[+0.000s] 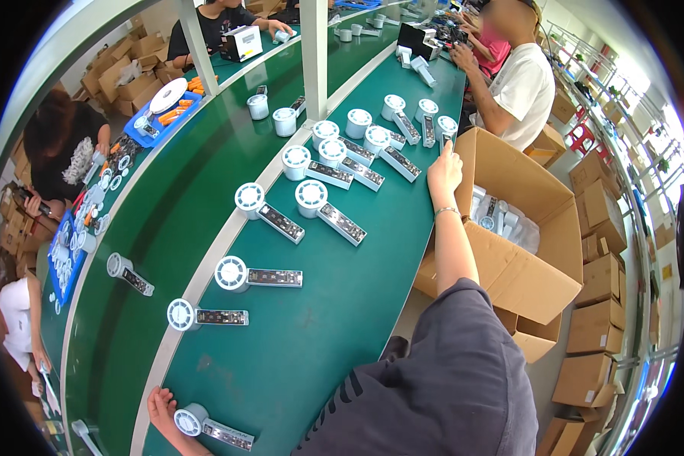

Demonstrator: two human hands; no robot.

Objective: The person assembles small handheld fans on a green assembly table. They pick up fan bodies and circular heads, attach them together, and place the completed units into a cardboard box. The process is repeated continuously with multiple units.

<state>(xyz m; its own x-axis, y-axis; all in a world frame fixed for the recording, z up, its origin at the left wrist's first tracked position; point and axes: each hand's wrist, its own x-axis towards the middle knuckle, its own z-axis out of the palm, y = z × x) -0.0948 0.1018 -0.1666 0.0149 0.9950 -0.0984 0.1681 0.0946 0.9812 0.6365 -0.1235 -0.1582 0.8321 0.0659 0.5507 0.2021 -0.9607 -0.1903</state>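
Observation:
My right arm [463, 243] stretches forward along the table's right edge. At its end my right hand [444, 176] is closed on the handle of a light-blue handheld fan [447, 124], beside other fans. At the lower left, my left hand [162, 410] rests at the metal rail with its fingers apart. A fan [191, 419] lies against that hand, its handle showing a bare circuit board. Several similar fans lie farther up the table, among them one fan [232, 273] and another fan [311, 198], with round slotted heads and open handles.
An open cardboard box [524, 266] holding wrapped fans stands right of the green table [281, 349]. Beyond the rail runs a green conveyor [175, 205] carrying some fans. A metal post [314, 61] rises at the rail. Co-workers sit beyond, near blue trays [68, 262].

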